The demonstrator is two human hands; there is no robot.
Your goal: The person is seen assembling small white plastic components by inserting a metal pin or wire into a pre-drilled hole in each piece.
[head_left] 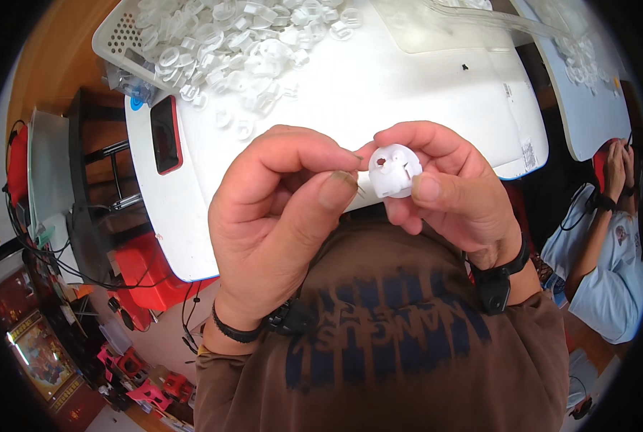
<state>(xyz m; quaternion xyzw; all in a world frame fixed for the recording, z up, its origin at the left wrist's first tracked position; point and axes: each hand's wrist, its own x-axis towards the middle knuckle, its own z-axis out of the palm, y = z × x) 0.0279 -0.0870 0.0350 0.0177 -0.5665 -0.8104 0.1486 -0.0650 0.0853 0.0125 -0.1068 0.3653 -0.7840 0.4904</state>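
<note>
My right hand [451, 169] grips a small rounded white plastic housing [393, 171] between thumb and fingers. Its face, with small holes and a slot, is turned toward me, and a dark reddish spot shows in one hole. Close by on its left, my left hand [278, 191] is closed in a pinch, thumb against forefinger. A thin, metallic-looking sliver [361, 191] sticks out beside those fingertips; most of it is hidden, so its kind is unclear. Both hands are held above the table's near edge.
A heap of white plastic parts [228, 50] spills from a perforated white basket [116, 36] onto the white table [321, 93]. A red-edged phone [166, 135] lies at the left, and a tiny black piece [465, 67] far right. Another person [605, 237] sits at the right.
</note>
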